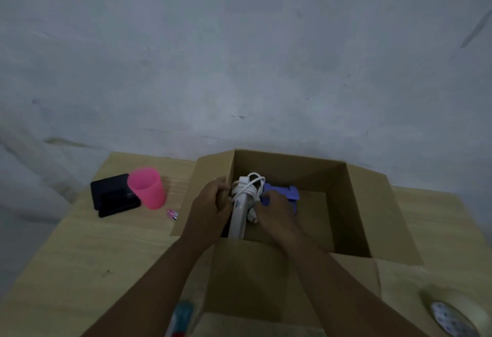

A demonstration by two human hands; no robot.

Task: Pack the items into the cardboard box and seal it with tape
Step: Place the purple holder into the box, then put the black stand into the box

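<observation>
An open cardboard box [354, 198] stands on the table with its flaps folded out. Inside its left side my left hand [213, 203] and my right hand [274, 208] both grip a white device wrapped in its white cord [243, 198], which stands against the box's left wall. A purple plastic item [286, 192] lies on the box floor just right of it, partly hidden by my right hand. Left of the box are a pink cup [147, 187], a black case [113, 195] and a small pink item [172, 214].
A roll of tape [458, 312] lies at the table's front right corner. A teal and red object [181, 315] shows at the bottom edge between my arms. A grey wall rises right behind the wooden table [80, 256].
</observation>
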